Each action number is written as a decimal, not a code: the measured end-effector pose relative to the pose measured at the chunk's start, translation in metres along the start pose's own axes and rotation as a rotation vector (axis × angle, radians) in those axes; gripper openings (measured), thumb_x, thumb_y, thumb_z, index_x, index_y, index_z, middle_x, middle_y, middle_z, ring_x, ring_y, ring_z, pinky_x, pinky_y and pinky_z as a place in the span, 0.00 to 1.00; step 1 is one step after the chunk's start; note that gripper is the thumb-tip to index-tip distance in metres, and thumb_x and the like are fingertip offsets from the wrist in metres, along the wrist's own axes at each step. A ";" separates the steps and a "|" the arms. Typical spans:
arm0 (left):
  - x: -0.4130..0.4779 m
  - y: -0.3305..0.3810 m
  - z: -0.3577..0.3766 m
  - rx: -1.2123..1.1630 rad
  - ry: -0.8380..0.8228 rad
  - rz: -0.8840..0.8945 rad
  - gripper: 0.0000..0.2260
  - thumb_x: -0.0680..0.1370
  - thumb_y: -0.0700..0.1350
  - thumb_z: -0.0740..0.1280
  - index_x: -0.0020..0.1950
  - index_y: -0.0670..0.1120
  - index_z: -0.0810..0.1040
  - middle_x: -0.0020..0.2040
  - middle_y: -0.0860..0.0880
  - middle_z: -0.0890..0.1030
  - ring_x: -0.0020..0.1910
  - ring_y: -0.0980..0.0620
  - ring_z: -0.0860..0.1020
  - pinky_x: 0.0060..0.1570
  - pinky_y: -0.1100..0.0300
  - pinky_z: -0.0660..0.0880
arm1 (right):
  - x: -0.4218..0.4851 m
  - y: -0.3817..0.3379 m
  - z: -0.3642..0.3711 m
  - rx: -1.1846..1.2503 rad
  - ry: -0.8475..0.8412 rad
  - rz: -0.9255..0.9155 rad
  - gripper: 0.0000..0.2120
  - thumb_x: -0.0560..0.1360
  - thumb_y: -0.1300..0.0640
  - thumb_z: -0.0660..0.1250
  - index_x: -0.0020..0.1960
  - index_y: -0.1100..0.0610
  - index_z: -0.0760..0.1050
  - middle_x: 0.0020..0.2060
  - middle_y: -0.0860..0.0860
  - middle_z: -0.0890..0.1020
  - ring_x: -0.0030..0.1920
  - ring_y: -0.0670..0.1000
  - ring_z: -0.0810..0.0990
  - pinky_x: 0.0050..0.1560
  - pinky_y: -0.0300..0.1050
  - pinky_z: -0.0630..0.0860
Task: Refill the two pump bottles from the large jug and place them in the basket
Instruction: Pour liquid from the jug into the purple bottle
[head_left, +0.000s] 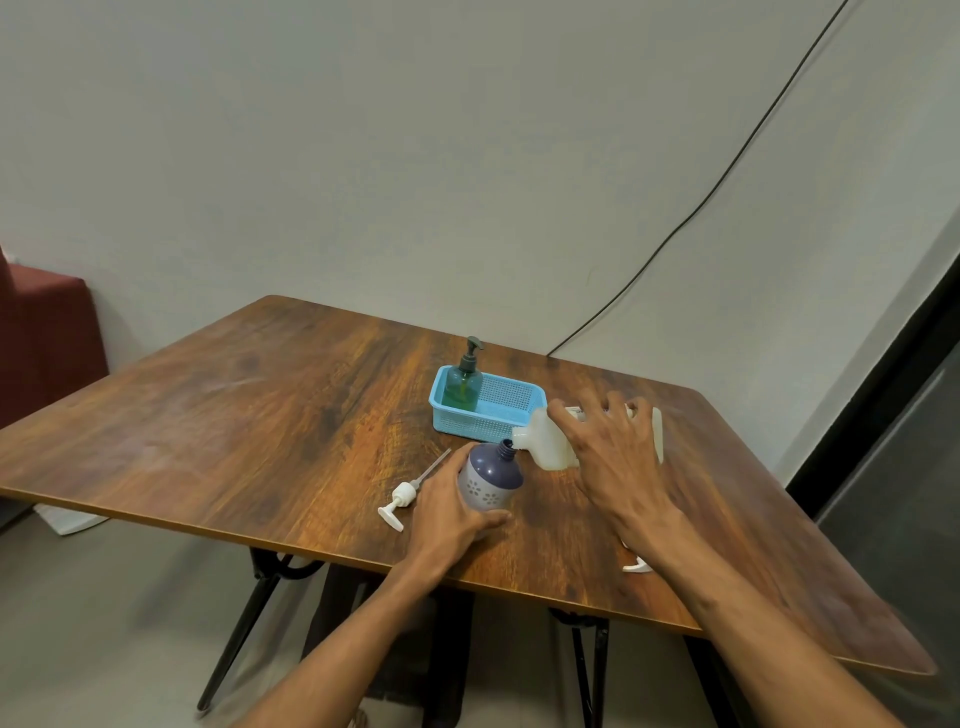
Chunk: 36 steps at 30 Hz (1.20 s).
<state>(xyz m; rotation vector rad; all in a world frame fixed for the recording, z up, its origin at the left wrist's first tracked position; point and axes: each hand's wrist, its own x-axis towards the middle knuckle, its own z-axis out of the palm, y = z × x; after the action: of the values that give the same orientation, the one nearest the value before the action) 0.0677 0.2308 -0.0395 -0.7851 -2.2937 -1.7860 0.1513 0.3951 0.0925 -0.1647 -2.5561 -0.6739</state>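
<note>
Nearest, my left hand (452, 512) grips the purple bottle (488, 480) on the counter (260, 415); my right hand (608, 457) holds the tilted jug (545, 444), spout at its neck. A loose pump (402, 501) lies left; the green bottle (462, 387) stands in the basket (467, 423) behind.

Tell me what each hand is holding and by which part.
Left hand grips the purple bottle round its lower body. Right hand grips the tilted white jug across its body.

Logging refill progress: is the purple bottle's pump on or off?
Off. The purple bottle has a bare, open neck, and a white pump lies on the table beside the left hand.
</note>
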 end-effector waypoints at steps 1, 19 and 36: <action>0.000 0.000 0.000 -0.002 0.000 0.001 0.39 0.59 0.58 0.81 0.67 0.58 0.72 0.58 0.60 0.80 0.57 0.62 0.78 0.59 0.53 0.79 | 0.000 0.000 0.000 -0.002 -0.001 0.001 0.35 0.57 0.58 0.81 0.62 0.51 0.74 0.52 0.58 0.78 0.47 0.62 0.77 0.48 0.62 0.72; 0.000 0.000 0.001 0.011 -0.007 -0.006 0.39 0.59 0.58 0.82 0.67 0.57 0.71 0.58 0.60 0.79 0.57 0.63 0.77 0.59 0.56 0.78 | 0.001 0.001 0.000 0.001 -0.002 -0.008 0.36 0.56 0.58 0.82 0.62 0.51 0.74 0.52 0.58 0.78 0.46 0.62 0.77 0.47 0.63 0.71; -0.001 0.002 -0.001 -0.011 -0.004 -0.015 0.40 0.58 0.61 0.80 0.68 0.57 0.72 0.59 0.59 0.80 0.58 0.61 0.78 0.59 0.51 0.78 | 0.002 0.000 -0.004 0.001 0.019 -0.018 0.35 0.55 0.60 0.82 0.60 0.52 0.75 0.50 0.58 0.78 0.46 0.63 0.78 0.47 0.63 0.72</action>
<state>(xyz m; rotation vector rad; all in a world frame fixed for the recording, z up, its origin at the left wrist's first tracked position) 0.0692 0.2300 -0.0377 -0.7762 -2.3003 -1.8069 0.1518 0.3933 0.0966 -0.1340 -2.5423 -0.6781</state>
